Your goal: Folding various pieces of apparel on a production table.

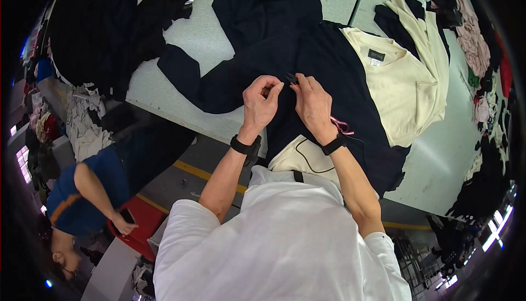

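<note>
My right hand holds small dark-bladed thread snips with a bit of red at the handle; the tips point toward my left hand. My left hand is raised beside them over the dark navy garment, thumb and forefinger pinched together; whether a thread lies between them is too small to tell. The navy cloth spreads over the table with a sleeve reaching to the left. To the right lies a cream garment with a black neck label. A pink-and-white cord shows beside my right wrist.
Pale table edges run near my body. A heap of black garments covers its left end. More cream, pink and black clothes lie at the right. A person in a blue top is at the lower left, holding a phone.
</note>
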Motion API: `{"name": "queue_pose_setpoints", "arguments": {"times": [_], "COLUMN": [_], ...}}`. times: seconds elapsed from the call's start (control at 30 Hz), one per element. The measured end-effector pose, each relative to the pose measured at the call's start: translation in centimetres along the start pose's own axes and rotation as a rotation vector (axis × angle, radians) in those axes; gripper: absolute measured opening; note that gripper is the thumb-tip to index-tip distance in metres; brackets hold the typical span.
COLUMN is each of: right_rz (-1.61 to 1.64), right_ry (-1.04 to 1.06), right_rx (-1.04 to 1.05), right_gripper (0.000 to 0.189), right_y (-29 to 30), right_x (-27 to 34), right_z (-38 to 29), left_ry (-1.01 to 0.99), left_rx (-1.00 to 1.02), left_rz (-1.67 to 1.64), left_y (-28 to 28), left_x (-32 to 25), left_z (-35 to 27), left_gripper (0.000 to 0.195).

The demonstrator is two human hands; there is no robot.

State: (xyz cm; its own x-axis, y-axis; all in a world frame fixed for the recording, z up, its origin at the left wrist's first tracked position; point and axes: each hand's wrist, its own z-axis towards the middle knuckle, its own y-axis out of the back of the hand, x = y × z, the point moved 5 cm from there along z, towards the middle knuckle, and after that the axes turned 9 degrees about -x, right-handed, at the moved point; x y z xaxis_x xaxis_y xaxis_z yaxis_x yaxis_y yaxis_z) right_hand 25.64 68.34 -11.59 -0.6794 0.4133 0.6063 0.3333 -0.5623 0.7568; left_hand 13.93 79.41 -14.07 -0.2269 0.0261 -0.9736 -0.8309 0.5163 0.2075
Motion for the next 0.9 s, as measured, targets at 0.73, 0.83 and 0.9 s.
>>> {"name": "queue_pose_setpoints", "arguments": {"times": [0.73, 0.83, 0.9], "right_rz": [0.034, -0.263, -0.469], "right_ry": [-0.586, -0.684, -0.812], "right_rx": [-0.414, -0.58, -0.657], "right_gripper": [0.035, 0.038, 0.039], "right_y": [20.4, 31.1, 39.3], "right_x": [-9.2, -14.1, -14.3], "right_z": [-11.4, -21.1, -26.9], "left_ry": [0.506, 0.424, 0.379], "left_rx": [-0.57, -0.372, -0.383], "left_rz": [0.306, 0.75, 0.599], "left_y": [28.3, 19.8, 19.1], "left_x": [12.8, 13.6, 15.0], "left_z": [1.3, 2.2, 2.7], "left_gripper": [0.029, 0.036, 0.037]}}
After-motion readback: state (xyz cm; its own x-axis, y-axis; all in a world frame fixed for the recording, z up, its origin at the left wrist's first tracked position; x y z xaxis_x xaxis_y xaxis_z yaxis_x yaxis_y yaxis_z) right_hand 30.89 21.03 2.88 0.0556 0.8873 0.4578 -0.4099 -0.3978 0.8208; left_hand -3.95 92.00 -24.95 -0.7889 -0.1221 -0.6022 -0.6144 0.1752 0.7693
